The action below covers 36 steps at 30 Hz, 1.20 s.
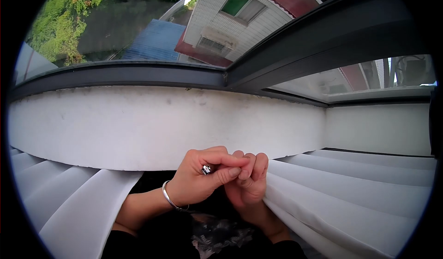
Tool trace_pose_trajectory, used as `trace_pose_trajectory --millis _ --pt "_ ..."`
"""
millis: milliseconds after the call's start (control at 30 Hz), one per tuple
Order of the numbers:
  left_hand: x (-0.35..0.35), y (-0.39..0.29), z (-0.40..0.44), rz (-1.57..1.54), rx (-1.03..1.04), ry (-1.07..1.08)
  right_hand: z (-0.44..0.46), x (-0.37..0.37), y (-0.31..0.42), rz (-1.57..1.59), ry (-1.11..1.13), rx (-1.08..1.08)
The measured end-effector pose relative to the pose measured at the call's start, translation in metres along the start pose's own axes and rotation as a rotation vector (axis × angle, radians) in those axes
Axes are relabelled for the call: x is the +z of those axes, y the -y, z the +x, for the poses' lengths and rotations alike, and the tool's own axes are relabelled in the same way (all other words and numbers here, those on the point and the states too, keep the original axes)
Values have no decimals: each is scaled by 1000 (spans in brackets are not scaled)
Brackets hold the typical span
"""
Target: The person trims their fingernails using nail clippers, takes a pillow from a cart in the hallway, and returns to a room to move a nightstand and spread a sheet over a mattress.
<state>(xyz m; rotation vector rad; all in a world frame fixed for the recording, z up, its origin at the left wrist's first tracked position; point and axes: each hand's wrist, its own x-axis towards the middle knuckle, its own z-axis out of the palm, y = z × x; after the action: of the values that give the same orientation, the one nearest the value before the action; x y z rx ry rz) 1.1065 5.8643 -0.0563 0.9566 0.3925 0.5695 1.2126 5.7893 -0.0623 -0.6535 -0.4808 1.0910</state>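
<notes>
My left hand (200,173), with a silver bangle (169,195) at the wrist, is closed around a small silver metal tool (206,170). Only the shiny end shows between thumb and forefinger; it could be a nail clipper, but the rest is hidden. The thumb and forefinger tips press together and meet the fingertips of my right hand (251,178). My right hand is closed, its fingers curled in towards the palm, and I see nothing held in it. Both hands are in front of my body, at the near edge of a white ledge (138,125).
White curtains hang on the left (78,199) and right (350,199) of my arms. Beyond the ledge stands a dark window frame (152,75). Outside the glass are a tiled building (230,21), a blue roof (157,39) and green plants (55,28).
</notes>
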Motion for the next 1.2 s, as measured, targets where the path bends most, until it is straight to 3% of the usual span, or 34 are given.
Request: trace_pose_trajectory --millis 133,200,400,733,833,900,1000,1100,1200 --pt "4 -4 -2 -44 -36 -13 -2 -3 -2 126 58 -52" --pt "5 -2 -4 -14 67 8 -3 1 1 98 68 -5" --pt "6 -8 -7 172 117 44 -7 0 1 61 83 -40" --pt "8 -13 -10 39 -21 79 -14 -2 0 129 95 -103" --pt "11 -13 -12 -59 -37 67 -15 1 3 74 85 -107" --pt "13 -6 -14 -17 63 11 -16 11 9 -217 75 -151" --pt "7 -3 -11 -32 24 33 -20 4 5 -326 70 -201" --pt "0 -4 -9 -104 -53 88 -16 -9 1 -260 233 -239" --pt "-3 -3 -9 -148 -114 60 -15 -5 1 -200 217 -207"
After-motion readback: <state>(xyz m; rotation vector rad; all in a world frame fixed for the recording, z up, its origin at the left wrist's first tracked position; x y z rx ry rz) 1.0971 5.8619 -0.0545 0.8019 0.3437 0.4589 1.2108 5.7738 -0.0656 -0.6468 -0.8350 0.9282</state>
